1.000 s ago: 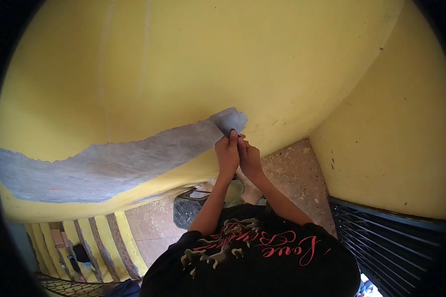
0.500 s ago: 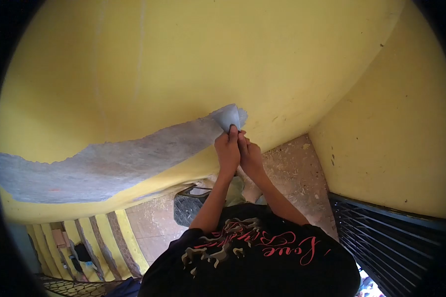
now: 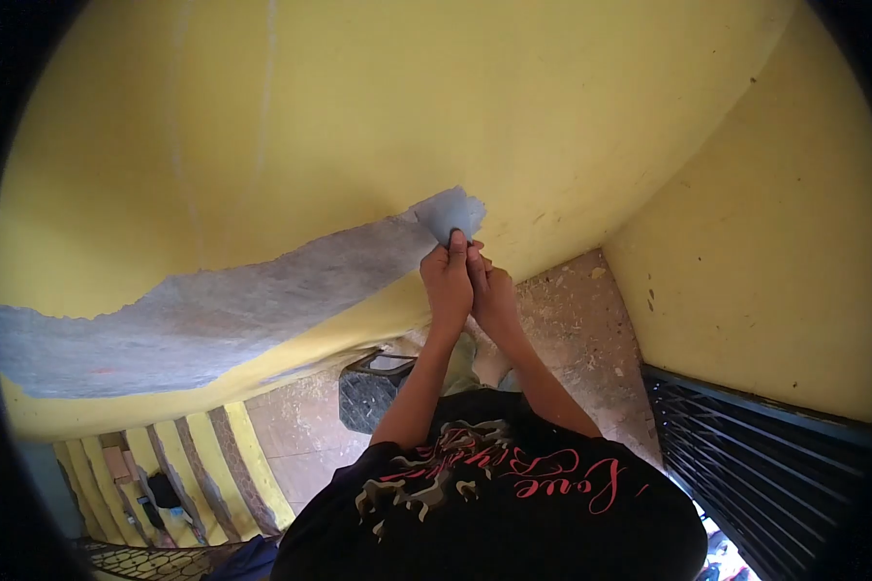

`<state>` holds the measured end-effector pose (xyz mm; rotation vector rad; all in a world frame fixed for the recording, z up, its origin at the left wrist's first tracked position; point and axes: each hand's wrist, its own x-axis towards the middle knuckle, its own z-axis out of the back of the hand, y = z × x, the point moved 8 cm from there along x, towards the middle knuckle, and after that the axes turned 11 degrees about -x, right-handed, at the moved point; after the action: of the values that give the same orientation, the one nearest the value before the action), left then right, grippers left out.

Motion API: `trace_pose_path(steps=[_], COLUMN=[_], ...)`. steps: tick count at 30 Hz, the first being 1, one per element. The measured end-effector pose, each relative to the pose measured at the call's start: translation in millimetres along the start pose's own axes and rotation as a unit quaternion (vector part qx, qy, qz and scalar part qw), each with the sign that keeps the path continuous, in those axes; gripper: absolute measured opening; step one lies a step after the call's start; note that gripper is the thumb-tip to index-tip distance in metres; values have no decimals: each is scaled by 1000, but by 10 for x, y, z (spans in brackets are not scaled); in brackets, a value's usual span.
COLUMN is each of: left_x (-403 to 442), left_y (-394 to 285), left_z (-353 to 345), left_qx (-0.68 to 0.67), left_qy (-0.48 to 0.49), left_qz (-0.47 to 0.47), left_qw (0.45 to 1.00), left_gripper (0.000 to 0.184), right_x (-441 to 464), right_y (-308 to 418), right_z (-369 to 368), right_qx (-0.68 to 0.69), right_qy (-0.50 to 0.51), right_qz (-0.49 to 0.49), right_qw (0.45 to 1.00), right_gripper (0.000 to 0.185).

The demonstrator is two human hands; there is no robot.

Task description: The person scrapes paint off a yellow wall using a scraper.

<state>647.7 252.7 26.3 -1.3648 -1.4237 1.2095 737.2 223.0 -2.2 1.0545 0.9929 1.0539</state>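
Note:
A scraper (image 3: 442,215) with a wide, flat grey blade lies against the yellow wall (image 3: 378,116), its edge pointing up the wall. My left hand (image 3: 446,283) is closed around its handle, the thumb laid along the base of the blade. Close against it, my right hand (image 3: 495,295) is also closed on the handle, which the fingers mostly hide. The blade is at the right end of a long grey bare patch (image 3: 262,305) where the yellow coat is gone, with a ragged upper edge. A little bare grey shows just right of the blade.
A dark stool (image 3: 370,399) stands on the tiled floor (image 3: 295,436), left of my legs. Pale flakes litter the floor at right. A side wall (image 3: 775,281) meets the yellow wall, with a black metal gate (image 3: 746,455) below it. Yellow-striped steps (image 3: 203,474) are at lower left.
Both hands and the scraper have moved slightly up the wall. The view has shifted a little. My grip on the handle looks the same.

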Motion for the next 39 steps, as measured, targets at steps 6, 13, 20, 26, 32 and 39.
trace_pose_path(steps=[6,13,20,26,32,39], left_x=[-64,-59,-17,43,-54,-39], left_y=[-157,-206,-161,63,189,-13], left_z=[-93,-81,-59,30,99,-38], left_qx=[-29,13,32,45,31,-8], left_qy=[13,12,13,-8,-5,0], left_qz=[1,1,-19,-44,-25,-22], left_qw=[999,1000,999,998,999,1000], left_gripper=[41,40,41,41,40,39], right_x=[-87,-67,-57,30,-62,-22], right_y=[182,131,184,-38,-183,-12], right_z=[82,56,92,2,-49,3], right_qx=[17,7,12,-94,-22,-44], right_qy=[36,-3,-25,-59,-44,-50], right_qz=[-50,-15,-13,53,20,30], right_qw=[998,1000,1000,992,999,997], right_gripper=[51,51,52,51,53,54])
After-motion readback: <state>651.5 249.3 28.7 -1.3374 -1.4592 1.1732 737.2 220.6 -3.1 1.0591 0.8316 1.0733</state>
